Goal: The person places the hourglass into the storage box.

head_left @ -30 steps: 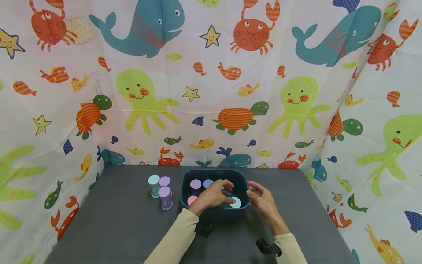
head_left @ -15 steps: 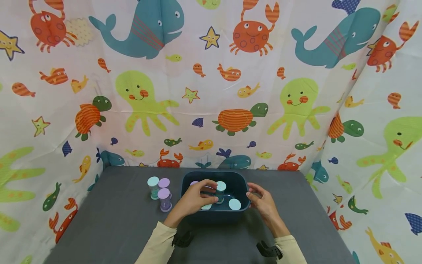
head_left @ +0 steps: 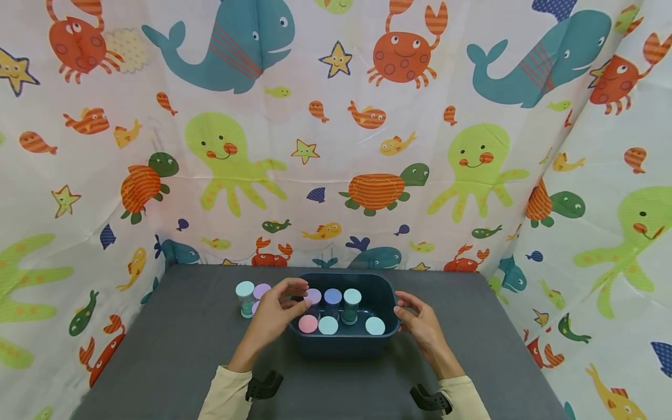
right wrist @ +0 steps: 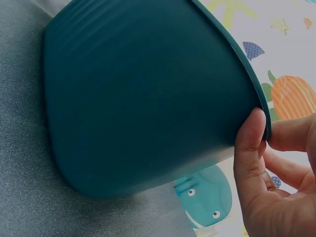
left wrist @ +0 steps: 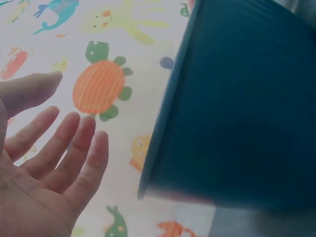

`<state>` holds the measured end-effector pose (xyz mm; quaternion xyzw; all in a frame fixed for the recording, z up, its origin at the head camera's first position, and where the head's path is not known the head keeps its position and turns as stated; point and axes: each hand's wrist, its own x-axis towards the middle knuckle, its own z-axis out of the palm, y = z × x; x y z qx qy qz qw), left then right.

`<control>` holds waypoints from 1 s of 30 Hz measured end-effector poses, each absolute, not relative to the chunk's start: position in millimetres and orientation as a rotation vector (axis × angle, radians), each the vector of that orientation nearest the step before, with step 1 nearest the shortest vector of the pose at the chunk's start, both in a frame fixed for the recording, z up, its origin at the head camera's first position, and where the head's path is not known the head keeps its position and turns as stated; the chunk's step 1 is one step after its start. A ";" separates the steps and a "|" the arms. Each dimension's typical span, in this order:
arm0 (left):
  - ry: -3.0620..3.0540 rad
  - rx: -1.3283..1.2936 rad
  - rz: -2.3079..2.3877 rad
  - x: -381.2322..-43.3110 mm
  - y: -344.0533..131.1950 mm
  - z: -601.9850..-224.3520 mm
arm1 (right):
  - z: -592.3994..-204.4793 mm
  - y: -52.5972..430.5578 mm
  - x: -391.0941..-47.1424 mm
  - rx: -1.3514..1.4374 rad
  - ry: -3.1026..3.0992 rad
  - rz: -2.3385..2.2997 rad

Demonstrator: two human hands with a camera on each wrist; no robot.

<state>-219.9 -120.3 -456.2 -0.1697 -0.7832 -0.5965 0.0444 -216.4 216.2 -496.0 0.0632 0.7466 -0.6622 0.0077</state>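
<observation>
A dark blue-green bin (head_left: 346,347) stands on the table, holding several small sand timers with coloured end caps. Lilac (head_left: 313,296), blue (head_left: 333,296) and mint (head_left: 352,296) caps line the back row; pink (head_left: 308,324) and mint ones sit in front. My left hand (head_left: 273,321) hovers by the bin's left end, holding nothing; its fingers are spread and relaxed in the left wrist view. My right hand (right wrist: 276,182) pinches the rim at the right end between thumb and fingers. Outside the bin, a mint-capped timer (head_left: 245,297) stands to the left.
Next to that mint timer, lilac-capped timers (head_left: 261,290) are partly hidden behind my left hand. The grey tabletop (head_left: 173,344) reaches back to a curtain (head_left: 336,146) printed with sea animals, which also runs down both sides.
My left hand has let go of the mint-capped timer in the bin's back row and moved left to the bin's edge. The right hand has stayed at the rim.
</observation>
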 end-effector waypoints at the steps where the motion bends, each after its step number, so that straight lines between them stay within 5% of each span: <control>1: -2.389 -0.514 -1.812 -219.8 -123.2 -457.4 | -495.8 216.4 -216.2 0.199 2.334 -2.068; 30: -2.303 -0.095 -1.583 -210.6 -205.4 -494.0 | -496.2 215.2 -216.1 0.228 2.310 -2.078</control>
